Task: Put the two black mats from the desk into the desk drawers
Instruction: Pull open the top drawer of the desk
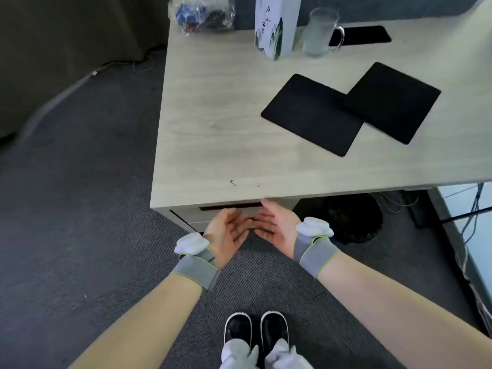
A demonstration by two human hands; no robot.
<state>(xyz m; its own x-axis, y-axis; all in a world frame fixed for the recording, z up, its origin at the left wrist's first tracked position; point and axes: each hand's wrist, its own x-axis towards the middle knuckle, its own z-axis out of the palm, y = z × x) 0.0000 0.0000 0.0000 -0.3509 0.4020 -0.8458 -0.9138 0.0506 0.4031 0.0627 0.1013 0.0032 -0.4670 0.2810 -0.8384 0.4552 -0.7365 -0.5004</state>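
Reaching toward drawer front [229, 209] under worktop [213, 145]: left hand [229, 230] wide, palm up, empty; right hand [277, 225] same, fingertips near drawer slot. Two black mats [314, 114] [391, 101] overlapping on worktop, right side.

Two black mats [312, 114] [392, 102], one glass mug [320, 31], one carton [277, 25], one plastic bag [203, 13].

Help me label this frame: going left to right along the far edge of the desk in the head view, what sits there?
Plastic bag → white carton → glass mug → black slot in the desk.
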